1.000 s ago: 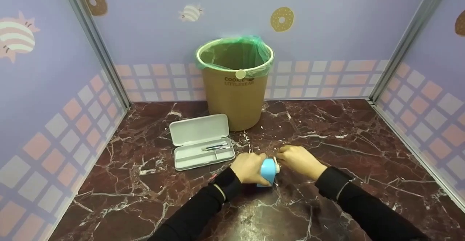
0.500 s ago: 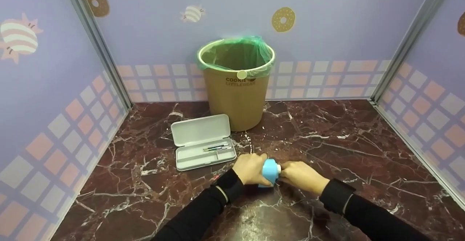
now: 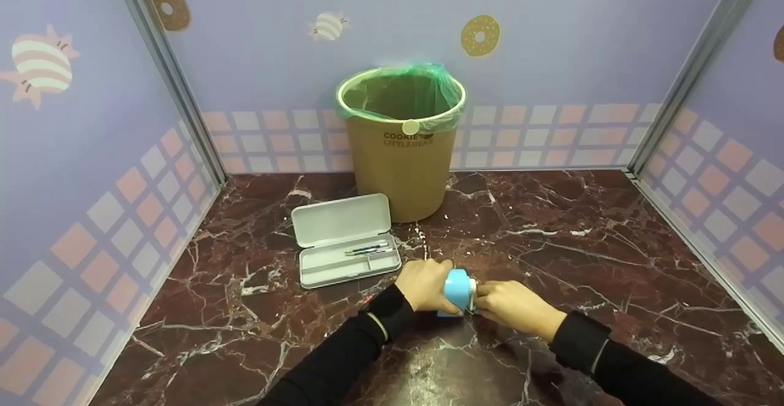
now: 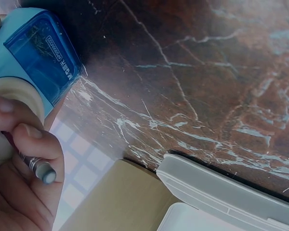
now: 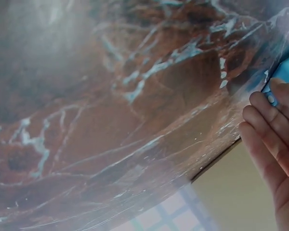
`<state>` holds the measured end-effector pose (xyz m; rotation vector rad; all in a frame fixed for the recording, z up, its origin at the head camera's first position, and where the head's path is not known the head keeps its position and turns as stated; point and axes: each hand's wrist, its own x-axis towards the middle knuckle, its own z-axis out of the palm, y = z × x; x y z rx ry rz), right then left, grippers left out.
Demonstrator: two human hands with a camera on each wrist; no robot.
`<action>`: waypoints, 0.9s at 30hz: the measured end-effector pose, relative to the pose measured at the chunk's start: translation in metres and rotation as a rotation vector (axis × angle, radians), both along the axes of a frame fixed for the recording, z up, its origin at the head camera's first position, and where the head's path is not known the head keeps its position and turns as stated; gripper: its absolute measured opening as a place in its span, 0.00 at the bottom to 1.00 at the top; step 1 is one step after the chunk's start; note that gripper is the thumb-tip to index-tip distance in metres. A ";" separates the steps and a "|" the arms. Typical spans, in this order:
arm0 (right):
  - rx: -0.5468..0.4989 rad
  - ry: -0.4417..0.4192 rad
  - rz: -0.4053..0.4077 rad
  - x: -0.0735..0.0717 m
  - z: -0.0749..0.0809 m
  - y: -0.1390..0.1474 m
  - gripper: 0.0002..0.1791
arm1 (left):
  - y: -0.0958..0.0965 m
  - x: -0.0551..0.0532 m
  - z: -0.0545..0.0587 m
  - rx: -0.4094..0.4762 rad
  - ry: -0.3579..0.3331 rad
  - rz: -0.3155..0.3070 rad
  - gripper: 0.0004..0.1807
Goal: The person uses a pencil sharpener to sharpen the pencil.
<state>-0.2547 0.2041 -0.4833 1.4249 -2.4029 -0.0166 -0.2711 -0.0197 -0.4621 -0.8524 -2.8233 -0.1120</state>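
Observation:
In the head view my left hand [image 3: 422, 285] grips a light-blue pencil sharpener [image 3: 457, 288] at the front centre of the table. The left wrist view shows its clear blue shavings bin [image 4: 45, 53] and cream front. There the fingers also hold a pencil [image 4: 42, 170] against that front, its metal band and grey eraser end sticking out. On the sharpener's other side, my right hand [image 3: 517, 308] pinches the end of the white crank [image 3: 472, 299]. A small blue knob [image 5: 271, 99] shows between its fingers in the right wrist view.
Left of the sharpener lies a light-grey pencil case [image 3: 341, 220] with its lid raised and a few pencils [image 3: 367, 249] inside. Behind it stands a brown waste bin [image 3: 401, 167] with a green liner [image 3: 444, 84]. Patterned walls [image 3: 257, 51] enclose the marbled table [image 3: 582, 277].
My right hand has swung from above the crank's hub down toward the near side and slightly right, turning the crank. The left hand keeps its grip on the sharpener.

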 end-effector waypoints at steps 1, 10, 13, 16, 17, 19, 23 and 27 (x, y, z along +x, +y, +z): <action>-0.002 0.000 0.003 0.001 0.000 0.000 0.04 | 0.000 0.000 0.000 -0.001 0.001 -0.001 0.38; -0.019 0.042 0.044 0.007 0.003 0.001 0.05 | 0.000 0.001 0.001 -0.015 -0.007 0.004 0.37; -0.021 0.048 0.044 0.010 0.005 0.001 0.06 | 0.000 0.001 0.002 -0.012 -0.014 0.001 0.37; -0.030 0.051 0.052 0.014 0.008 0.003 0.06 | 0.001 0.002 0.001 -0.008 -0.021 -0.002 0.37; -0.035 0.052 0.057 0.015 0.010 0.003 0.06 | 0.002 0.002 0.001 -0.008 -0.021 -0.002 0.37; -0.048 0.050 0.072 0.018 0.014 0.003 0.07 | 0.002 0.002 0.000 -0.009 -0.023 0.000 0.37; -0.075 0.047 0.089 0.022 0.027 0.005 0.06 | 0.002 0.002 0.001 -0.016 -0.020 0.001 0.37; -0.084 0.057 0.074 0.024 0.040 0.006 0.07 | 0.002 0.002 0.001 -0.016 -0.011 0.008 0.36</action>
